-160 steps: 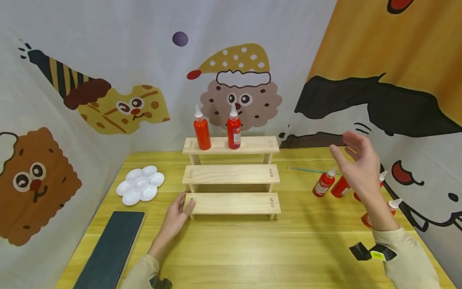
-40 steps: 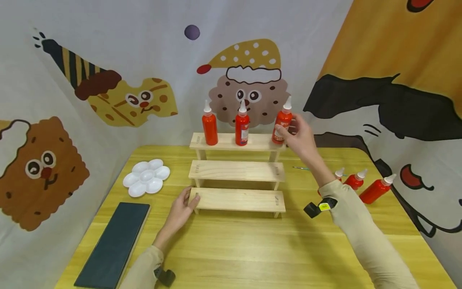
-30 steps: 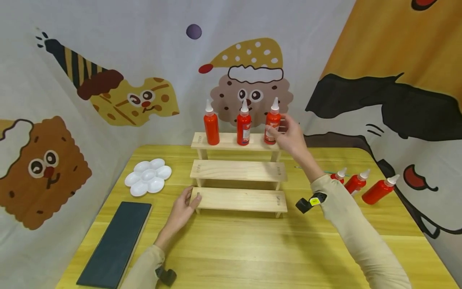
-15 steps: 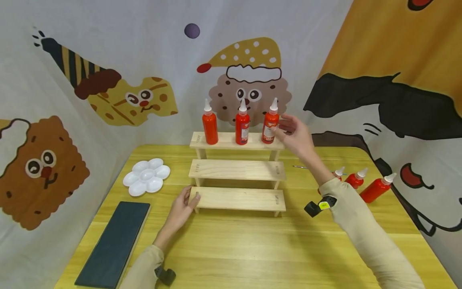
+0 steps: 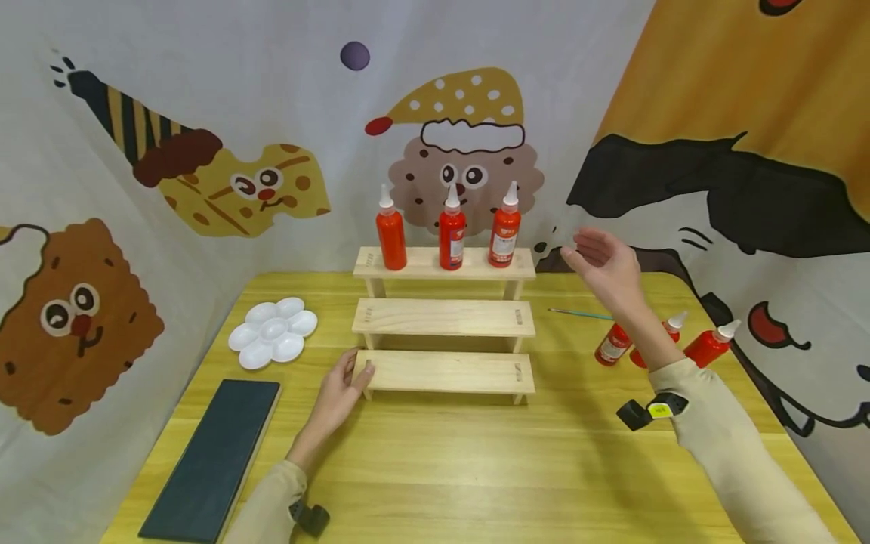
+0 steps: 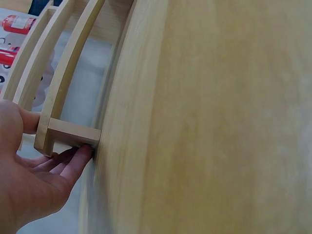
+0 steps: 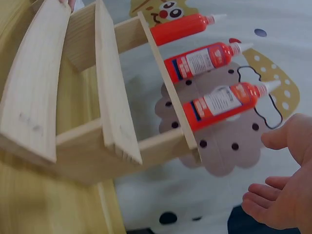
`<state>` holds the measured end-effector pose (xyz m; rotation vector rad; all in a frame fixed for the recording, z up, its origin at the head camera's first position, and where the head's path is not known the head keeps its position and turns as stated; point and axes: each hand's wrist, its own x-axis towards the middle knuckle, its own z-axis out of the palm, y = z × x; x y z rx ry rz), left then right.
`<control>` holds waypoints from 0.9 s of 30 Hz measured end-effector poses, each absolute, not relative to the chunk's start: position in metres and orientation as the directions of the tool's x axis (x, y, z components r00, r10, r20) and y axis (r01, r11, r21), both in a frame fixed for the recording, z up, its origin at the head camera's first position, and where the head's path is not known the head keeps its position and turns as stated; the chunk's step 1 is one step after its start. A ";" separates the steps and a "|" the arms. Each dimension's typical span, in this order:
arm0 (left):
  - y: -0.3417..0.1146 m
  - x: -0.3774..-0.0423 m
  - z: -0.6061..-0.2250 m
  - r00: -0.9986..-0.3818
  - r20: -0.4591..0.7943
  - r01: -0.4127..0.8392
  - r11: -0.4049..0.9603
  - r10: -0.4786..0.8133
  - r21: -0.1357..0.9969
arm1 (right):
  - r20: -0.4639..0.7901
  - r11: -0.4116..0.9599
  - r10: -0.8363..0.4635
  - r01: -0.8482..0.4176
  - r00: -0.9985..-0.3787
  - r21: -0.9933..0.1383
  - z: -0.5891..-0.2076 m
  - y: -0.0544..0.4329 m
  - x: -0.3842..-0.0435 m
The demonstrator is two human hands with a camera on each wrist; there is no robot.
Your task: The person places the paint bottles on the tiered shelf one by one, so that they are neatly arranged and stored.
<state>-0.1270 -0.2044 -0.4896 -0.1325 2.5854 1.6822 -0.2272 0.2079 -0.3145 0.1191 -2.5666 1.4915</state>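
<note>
A three-tier wooden stand [image 5: 443, 318] has three red squeeze bottles with white nozzle tips upright on its top shelf. They are a left bottle [image 5: 392, 240], a middle bottle [image 5: 451, 242] and a right bottle [image 5: 504, 240]. My left hand [image 5: 336, 393] grips the left end of the lowest shelf, thumb on top; in the left wrist view its fingers reach under the board to the leg [image 6: 74, 132]. Nothing is in my right hand [image 5: 608, 273], which hovers right of the top shelf, fingers apart from the thumb. The right wrist view shows it near the right bottle's nozzle [image 7: 268, 87].
Three more red bottles are on the table at the right: a front one [image 5: 613, 345], one partly behind my forearm, and a tilted one [image 5: 708, 347]. A thin paintbrush [image 5: 579, 313] lies behind them. A white flower-shaped palette [image 5: 274, 329] and a dark flat board [image 5: 214, 457] lie left.
My right hand brought a third bottle to the right part of the top shelf, shifted it left, let go and drew back to the right. My left hand kept its grip on the stand.
</note>
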 end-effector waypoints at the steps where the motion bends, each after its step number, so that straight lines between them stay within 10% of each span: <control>1: -0.204 -0.128 -0.489 -0.995 -0.089 -0.099 0.402 -0.042 0.910 | 0.181 0.501 0.025 -0.144 -0.983 -0.853 -0.315 0.212 -0.225; 27: -0.201 -0.120 -0.490 -0.996 -0.070 -0.085 0.389 -0.054 0.917 | 0.098 0.574 0.111 -0.017 -0.989 -0.819 -0.387 0.285 -0.185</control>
